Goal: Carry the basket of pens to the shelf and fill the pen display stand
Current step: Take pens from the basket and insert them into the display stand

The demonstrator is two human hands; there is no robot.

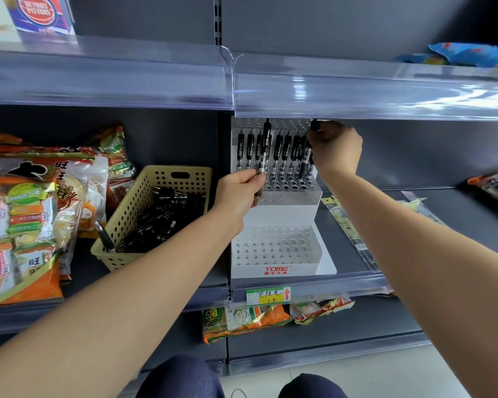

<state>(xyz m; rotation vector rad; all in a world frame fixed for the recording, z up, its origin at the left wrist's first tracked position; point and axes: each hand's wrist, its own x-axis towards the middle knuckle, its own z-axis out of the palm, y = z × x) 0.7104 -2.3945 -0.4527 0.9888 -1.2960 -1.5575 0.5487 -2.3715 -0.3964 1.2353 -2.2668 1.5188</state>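
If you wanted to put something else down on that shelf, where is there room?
Bare dark shelf lies right of the pen stand, behind the long flat packets. The left is crowded: snack bags, then the basket close beside the stand.

The white pen display stand at lower centre bears "TOME" in red, with small Chinese characters beneath. Below it, a green-yellow price tag on the shelf edge shows handwritten "15" and a red arrow. At upper left, a blue package reads "DETROIT PISTONS".

Shop: shelves w/ price tag
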